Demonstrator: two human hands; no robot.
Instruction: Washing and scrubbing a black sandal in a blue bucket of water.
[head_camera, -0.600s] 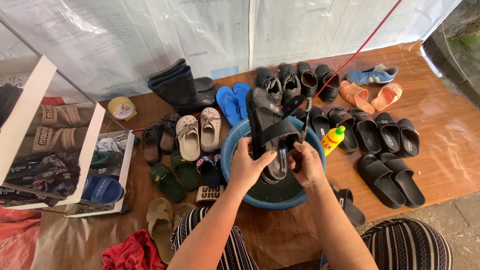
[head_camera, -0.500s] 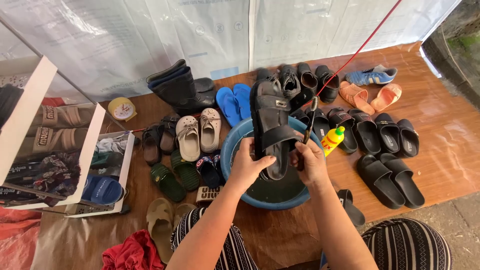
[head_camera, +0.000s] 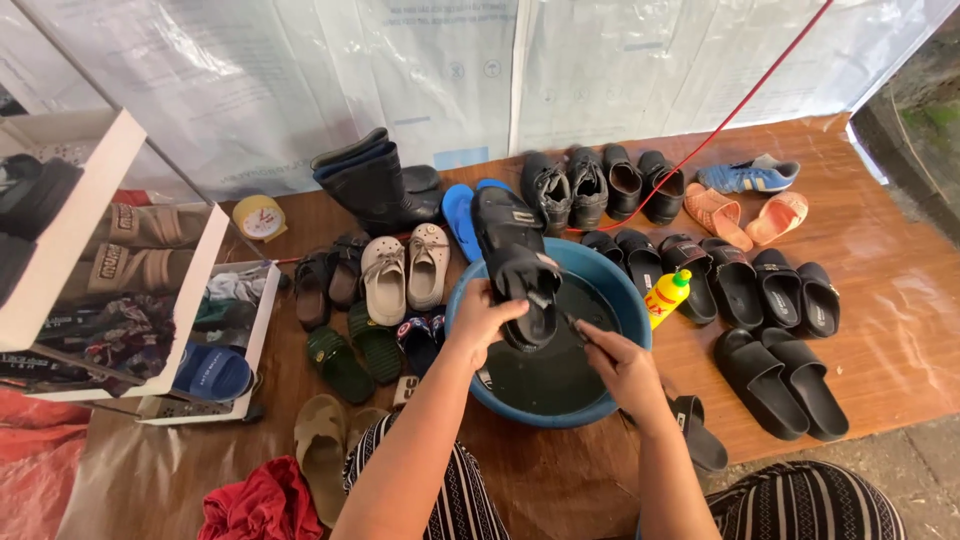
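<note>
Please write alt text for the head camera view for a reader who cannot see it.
A person's left hand holds a black sandal over a blue basin of dark water, while the right hand works at it with a small tool. Many sandals, shoes and black boots lie around on the brown floor.

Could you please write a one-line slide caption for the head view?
Left hand holds a black sandal over a blue basin; right hand alongside, footwear around.
</note>
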